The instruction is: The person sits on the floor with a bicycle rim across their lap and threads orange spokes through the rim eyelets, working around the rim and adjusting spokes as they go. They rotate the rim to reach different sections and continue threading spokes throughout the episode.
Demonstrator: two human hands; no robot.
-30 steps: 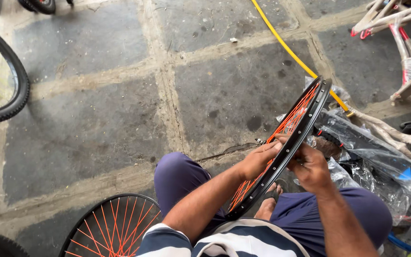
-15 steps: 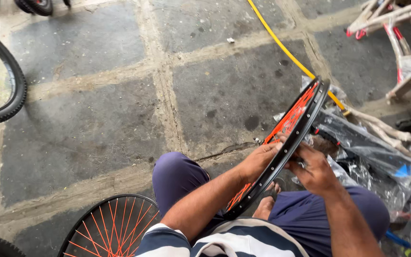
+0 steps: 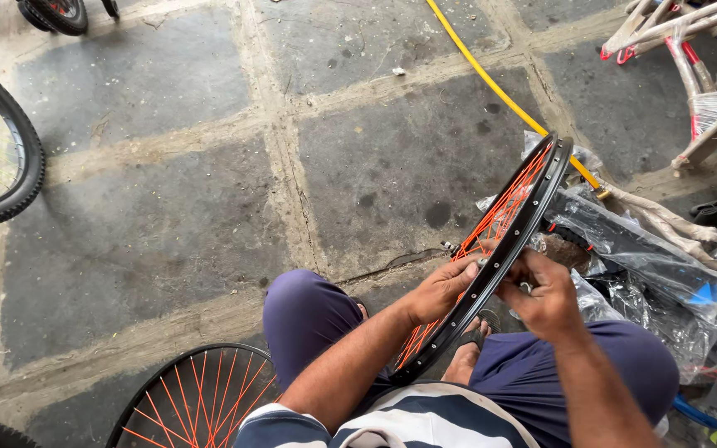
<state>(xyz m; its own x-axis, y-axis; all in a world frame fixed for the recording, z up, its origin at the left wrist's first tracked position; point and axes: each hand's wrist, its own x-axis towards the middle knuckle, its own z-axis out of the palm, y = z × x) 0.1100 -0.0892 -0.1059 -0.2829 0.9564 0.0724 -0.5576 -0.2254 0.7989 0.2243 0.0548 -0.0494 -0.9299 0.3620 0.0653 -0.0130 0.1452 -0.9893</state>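
A black bicycle rim [image 3: 533, 217] with orange spokes stands on edge between my knees, tilted up to the right. My left hand [image 3: 443, 290] grips the rim from the spoke side, fingers curled round its edge. On the other side my right hand [image 3: 548, 297] pinches something small against the rim; I cannot make out what it is. Both forearms reach in from the bottom of the head view, over my purple trousers and striped shirt.
A second black rim with orange spokes [image 3: 197, 398] lies at my lower left. A tyred wheel [image 3: 6, 158] stands at the left edge. A yellow hose [image 3: 499, 91] crosses the stone floor. Clear plastic wrapping [image 3: 632, 249] and bicycle frame parts [image 3: 699, 58] crowd the right.
The rim has stayed between my hands, turning slightly. My right hand has shifted a little along the rim's edge.
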